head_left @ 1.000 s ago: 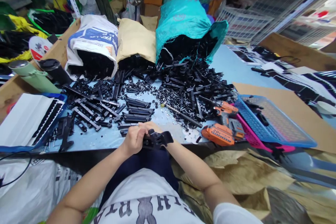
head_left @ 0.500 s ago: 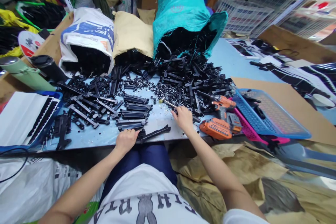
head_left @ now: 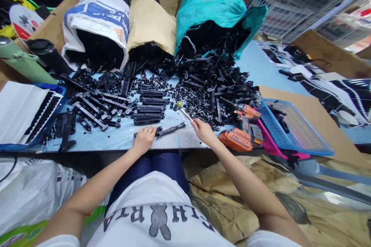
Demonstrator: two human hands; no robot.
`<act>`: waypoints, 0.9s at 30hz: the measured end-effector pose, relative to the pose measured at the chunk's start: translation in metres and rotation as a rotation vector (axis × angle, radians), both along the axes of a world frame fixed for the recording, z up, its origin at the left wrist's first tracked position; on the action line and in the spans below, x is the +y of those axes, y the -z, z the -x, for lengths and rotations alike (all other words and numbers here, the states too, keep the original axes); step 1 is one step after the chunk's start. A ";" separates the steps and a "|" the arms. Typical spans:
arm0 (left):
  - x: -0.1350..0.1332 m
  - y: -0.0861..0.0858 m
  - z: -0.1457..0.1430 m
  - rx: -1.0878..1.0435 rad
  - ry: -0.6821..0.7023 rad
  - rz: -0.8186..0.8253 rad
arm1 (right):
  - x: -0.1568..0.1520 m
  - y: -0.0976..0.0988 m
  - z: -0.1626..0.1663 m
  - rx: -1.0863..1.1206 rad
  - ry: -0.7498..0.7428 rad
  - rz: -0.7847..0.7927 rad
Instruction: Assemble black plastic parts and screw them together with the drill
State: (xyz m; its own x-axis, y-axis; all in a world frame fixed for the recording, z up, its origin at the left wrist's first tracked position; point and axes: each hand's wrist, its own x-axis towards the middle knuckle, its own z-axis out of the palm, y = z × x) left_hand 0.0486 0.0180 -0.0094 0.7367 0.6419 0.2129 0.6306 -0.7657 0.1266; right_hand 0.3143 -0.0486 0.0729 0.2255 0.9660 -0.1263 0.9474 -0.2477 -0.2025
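Observation:
My right hand (head_left: pixel 204 132) is closed round the handle of a small hammer (head_left: pixel 187 114). The hammer's head, yellow at one end, hovers over or rests on the table near the small pins; I cannot tell which. At the table's front edge my left hand (head_left: pixel 145 139) is closed over a black plastic part, mostly hidden under the fingers. A long thin black arm (head_left: pixel 173 128) sticks out to the right of that hand, towards the hammer. Just behind the left hand, several similar black bars (head_left: pixel 149 110) lie stacked in a row.
Loose pins and small pieces (head_left: pixel 194 96) are spread behind the hammer. A white sack (head_left: pixel 95 11), a tan sack (head_left: pixel 152 23) and a teal sack (head_left: pixel 211 0) stand at the back. An orange cordless drill (head_left: pixel 236 139) and a blue basket (head_left: pixel 307 139) sit to the right.
The view has tilted down slightly. My left hand and the black part have shifted a little on the table, the long arm still pointing right. The right hand keeps its hold on the hammer.

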 end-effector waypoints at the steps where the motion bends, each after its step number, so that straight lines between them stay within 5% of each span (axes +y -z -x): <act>1: -0.003 0.001 0.001 0.007 -0.007 0.013 | -0.009 -0.007 0.010 0.072 -0.041 0.025; 7: -0.007 -0.004 0.001 0.102 -0.030 0.029 | -0.049 -0.031 0.068 0.188 -0.065 -0.211; 10: -0.007 -0.008 0.000 0.121 -0.028 0.032 | -0.056 -0.022 0.077 0.099 -0.070 -0.064; 12: -0.007 -0.012 -0.001 0.126 -0.024 0.061 | -0.053 -0.017 0.072 0.056 -0.055 0.046; 18: 0.005 -0.026 -0.010 0.116 -0.039 0.205 | -0.013 -0.018 0.024 -0.109 0.188 -0.027; 23: 0.005 -0.035 -0.008 0.128 -0.013 0.244 | 0.020 0.001 -0.011 -0.209 0.258 0.050; 27: -0.002 -0.040 0.003 -0.021 -0.036 0.506 | 0.029 0.017 -0.024 -0.248 0.255 0.023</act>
State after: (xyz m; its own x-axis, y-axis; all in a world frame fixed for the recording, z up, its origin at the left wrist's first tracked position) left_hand 0.0456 0.0165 0.0307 0.7114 0.6929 -0.1174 0.6487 -0.5831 0.4891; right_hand 0.3383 -0.0195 0.0563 0.4858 0.8721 -0.0584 0.8740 -0.4846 0.0342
